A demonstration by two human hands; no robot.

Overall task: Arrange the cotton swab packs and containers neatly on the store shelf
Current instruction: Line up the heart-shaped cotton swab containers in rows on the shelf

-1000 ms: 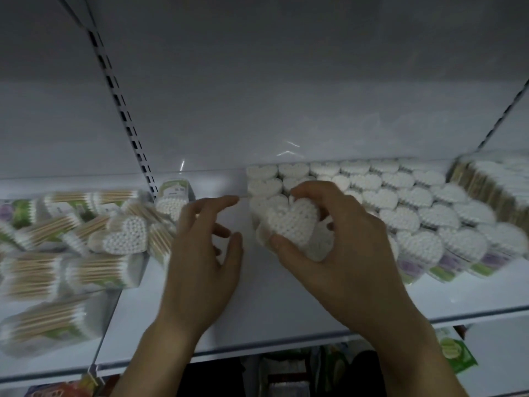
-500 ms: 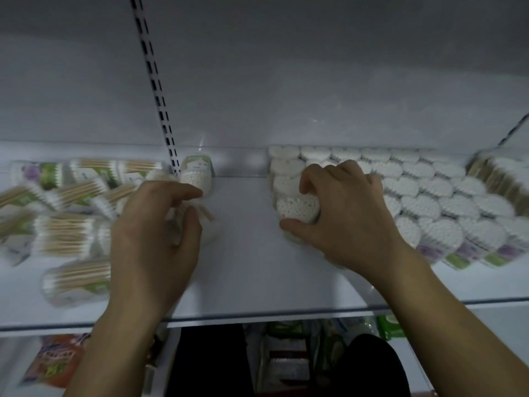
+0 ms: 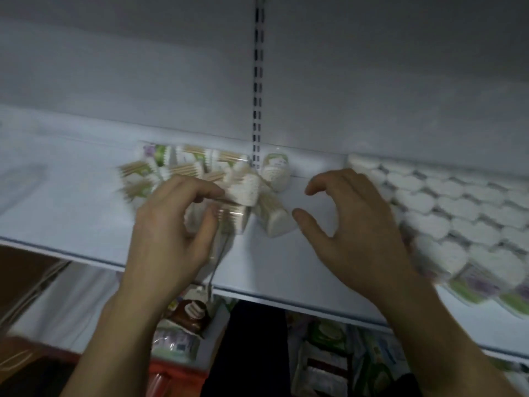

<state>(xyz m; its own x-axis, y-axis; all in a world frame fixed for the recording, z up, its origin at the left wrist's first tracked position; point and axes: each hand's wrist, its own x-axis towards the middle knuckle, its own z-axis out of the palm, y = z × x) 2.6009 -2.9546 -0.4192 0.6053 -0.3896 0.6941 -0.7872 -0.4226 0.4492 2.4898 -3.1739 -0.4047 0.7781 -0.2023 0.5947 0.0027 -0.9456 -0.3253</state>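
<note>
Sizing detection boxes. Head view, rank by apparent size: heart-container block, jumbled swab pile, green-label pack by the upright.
1. heart-container block
2. jumbled swab pile, partly hidden by the left hand
3. green-label pack

One view only, from a camera on the person's head. It faces the shelf (image 3: 71,219) straight on, tilted slightly down and close in, so both forearms rise from the bottom edge. The left hand (image 3: 171,224), a pack (image 3: 242,190) in its fingers, and the right hand (image 3: 352,224) sit mid-frame. Beyond the hands the back wall (image 3: 143,81) fills the upper half. Under the wrists are dim goods (image 3: 186,313) lower down. The picture is blurred.
</note>
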